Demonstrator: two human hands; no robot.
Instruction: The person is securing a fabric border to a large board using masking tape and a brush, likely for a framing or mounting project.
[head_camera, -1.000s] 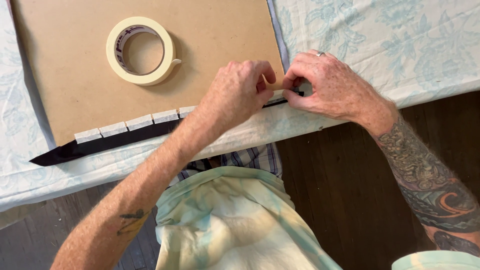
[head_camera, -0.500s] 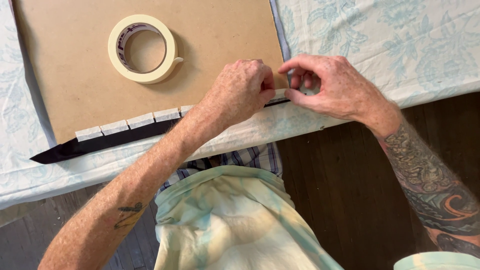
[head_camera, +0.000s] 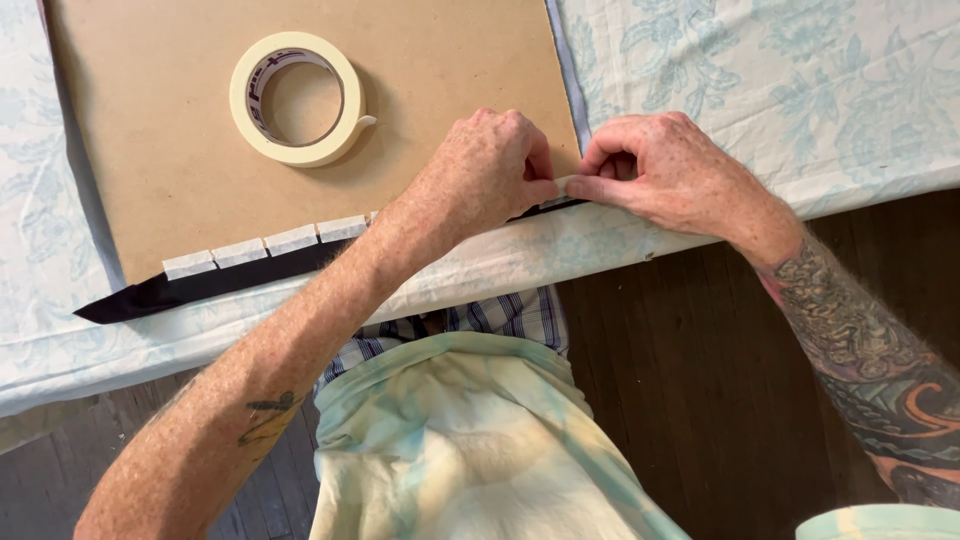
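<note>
Head view: my left hand (head_camera: 480, 175) and my right hand (head_camera: 665, 170) meet at the near right corner of the brown board (head_camera: 200, 170), fingertips together. Both pinch a small piece of masking tape (head_camera: 562, 185) and press it down where the board's edge meets the black strip (head_camera: 200, 285). Most of that piece is hidden under my fingers, so I cannot tell how far it is stuck down.

The black strip runs along the near edge of the board. Its left end projects past the board onto the patterned tablecloth (head_camera: 800, 90). Four tape tabs (head_camera: 265, 250) fix it at the left, side by side; my left forearm covers the section between them and my hands.

Risks, as I judge them:
- The strip may shift under finger pressure and sit crooked against the edge.
- The tape piece may fold onto itself or stick to my fingertips when I lift them.
- The board lies near the table edge; a hard push could slide it on the cloth.

Containers: none in view. The tape roll (head_camera: 297, 97) lies flat on the board, well apart from both hands, its hollow core empty.
</note>
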